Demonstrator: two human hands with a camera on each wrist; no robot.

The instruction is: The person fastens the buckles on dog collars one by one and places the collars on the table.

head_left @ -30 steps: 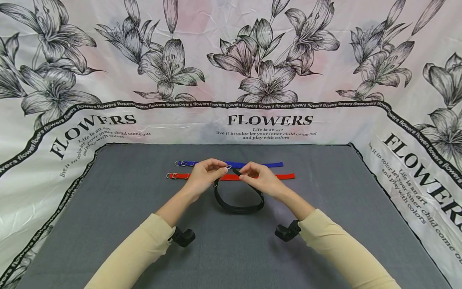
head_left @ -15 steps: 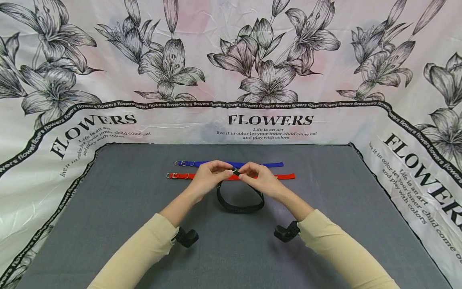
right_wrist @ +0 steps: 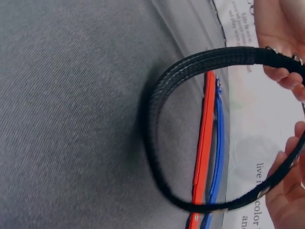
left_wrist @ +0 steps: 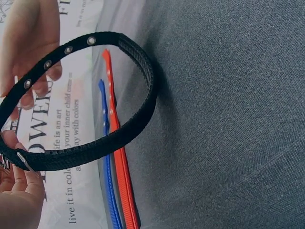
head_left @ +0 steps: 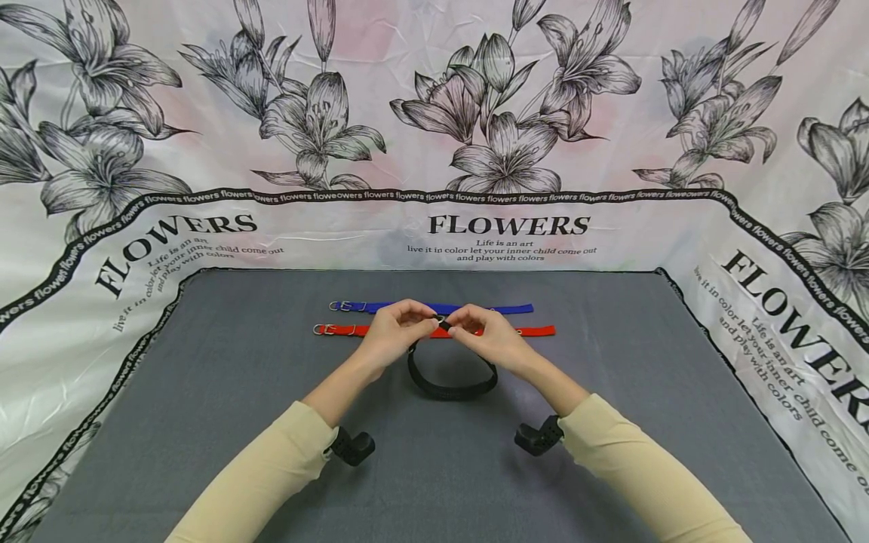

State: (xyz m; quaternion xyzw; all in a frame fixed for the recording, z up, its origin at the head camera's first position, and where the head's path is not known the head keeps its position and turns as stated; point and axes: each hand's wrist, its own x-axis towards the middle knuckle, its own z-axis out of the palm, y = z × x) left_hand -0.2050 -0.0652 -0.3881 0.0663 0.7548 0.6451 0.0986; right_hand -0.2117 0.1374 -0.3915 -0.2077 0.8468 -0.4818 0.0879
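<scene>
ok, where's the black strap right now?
In the head view, the black strap is near centre, looped between the left hand at its buckle end and the right hand at its tip; the red strap lies beyond.

Woven black strap (left_wrist: 136, 125), metal eyelets (left_wrist: 91, 41), matt tablecloth (left_wrist: 228, 109)

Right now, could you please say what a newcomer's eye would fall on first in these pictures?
Most likely the black strap, held in a loop by the left hand and right hand, mid-picture in the head view. Next, the red strap and blue strap, lying side by side on the gray cloth behind it. Then large flower drawings on the pale backdrop.
</scene>
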